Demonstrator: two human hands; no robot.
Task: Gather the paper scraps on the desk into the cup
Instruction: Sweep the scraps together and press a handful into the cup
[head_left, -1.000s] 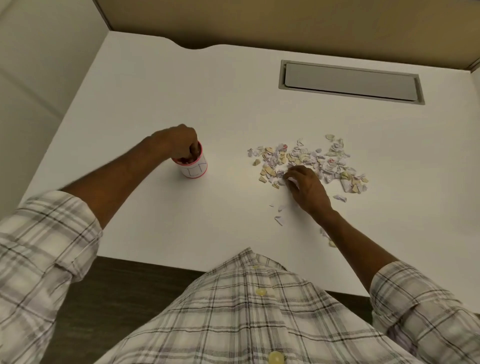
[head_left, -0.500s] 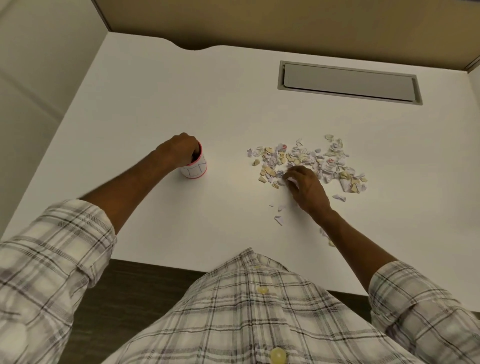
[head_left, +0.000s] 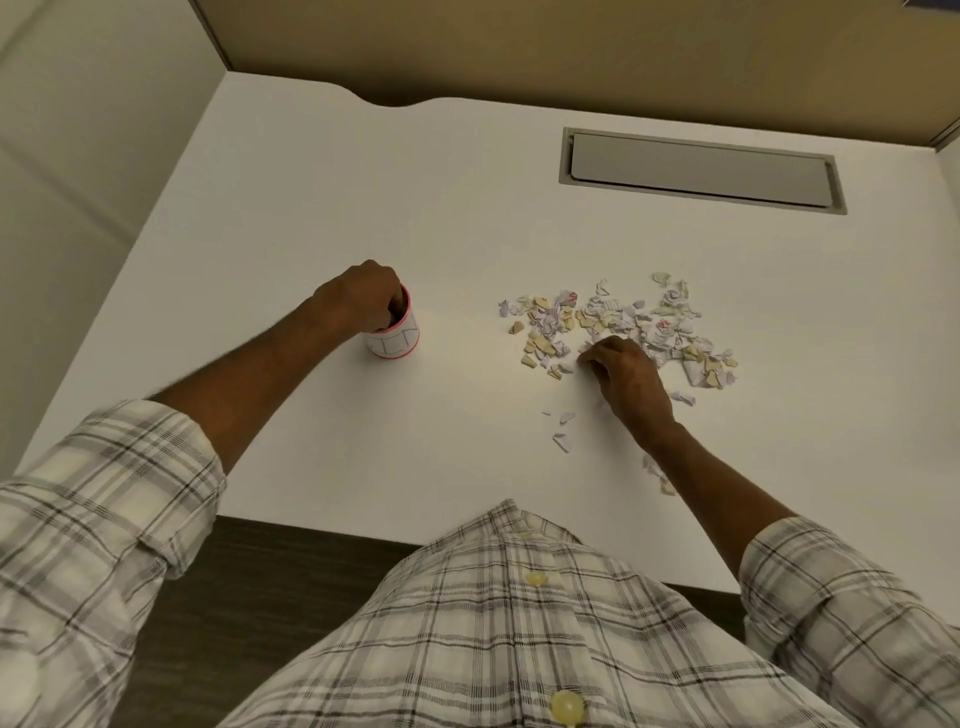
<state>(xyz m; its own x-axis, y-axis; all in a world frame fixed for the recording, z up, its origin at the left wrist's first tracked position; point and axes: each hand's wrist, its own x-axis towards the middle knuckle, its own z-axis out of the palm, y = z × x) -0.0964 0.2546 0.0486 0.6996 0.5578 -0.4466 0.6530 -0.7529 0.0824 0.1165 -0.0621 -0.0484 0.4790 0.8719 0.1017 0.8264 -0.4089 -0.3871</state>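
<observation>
A small white cup (head_left: 399, 340) with a pink rim stands upright on the white desk (head_left: 291, 218), left of centre. My left hand (head_left: 361, 299) covers its left rim, fingers curled over the edge and gripping it. To the right lies a heap of several white, yellow and pink paper scraps (head_left: 618, 322). My right hand (head_left: 626, 376) rests at the heap's near edge, its fingers pinched down on scraps. What lies under the palm is hidden. A few loose scraps (head_left: 563, 441) lie nearer to me.
A grey rectangular cable flap (head_left: 701, 169) is set into the desk at the back right. Partition walls close the desk at the back and left. More stray scraps (head_left: 657, 475) lie by my right forearm. The desk's front edge runs just before my shirt.
My left hand has shifted slightly on the cup's rim, settling more to its left side. My right hand stays at the heap's near edge, fingers working a little.
</observation>
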